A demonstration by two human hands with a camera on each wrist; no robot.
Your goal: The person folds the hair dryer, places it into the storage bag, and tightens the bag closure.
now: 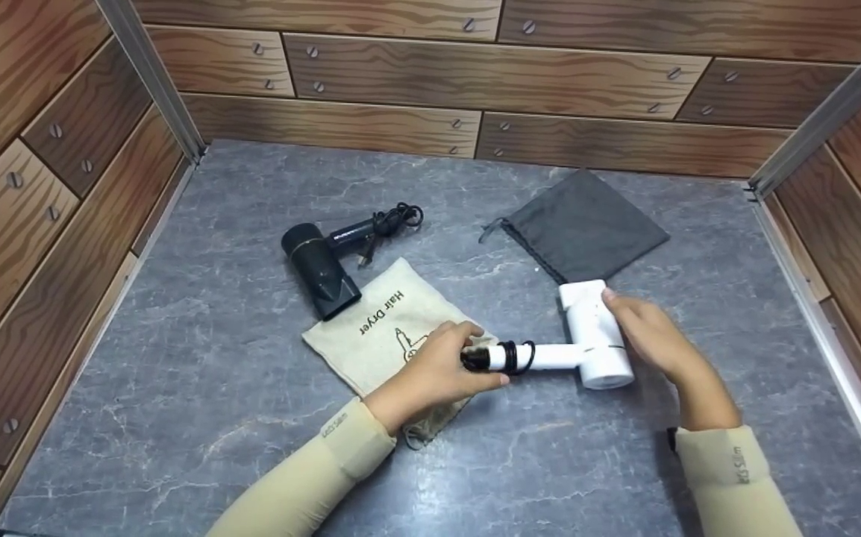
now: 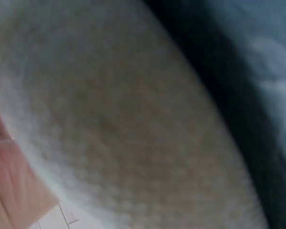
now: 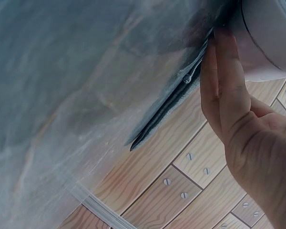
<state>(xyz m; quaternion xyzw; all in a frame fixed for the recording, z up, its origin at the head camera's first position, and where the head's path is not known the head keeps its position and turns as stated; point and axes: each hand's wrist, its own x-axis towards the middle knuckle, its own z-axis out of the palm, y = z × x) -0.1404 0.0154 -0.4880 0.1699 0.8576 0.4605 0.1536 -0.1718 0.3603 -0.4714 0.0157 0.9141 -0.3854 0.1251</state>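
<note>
A white hair dryer lies sideways, its handle pointing left with a black cord wound round it. My left hand holds the handle's end, fingers curled above and thumb stretched along below. Against the right side of the dryer's body rests my right hand; in the right wrist view its straight fingers touch the white casing. Under and beside the left hand is a cream drawstring bag printed "Hair Dryer". Mostly blurred sleeve fills the left wrist view, so the left fingers are hidden there.
A black hair dryer with bundled cord lies back left, its nozzle over the cream bag's corner. Behind the white dryer lies a flat dark grey drawstring bag. Wood-patterned walls bound the grey marbled surface at back and sides.
</note>
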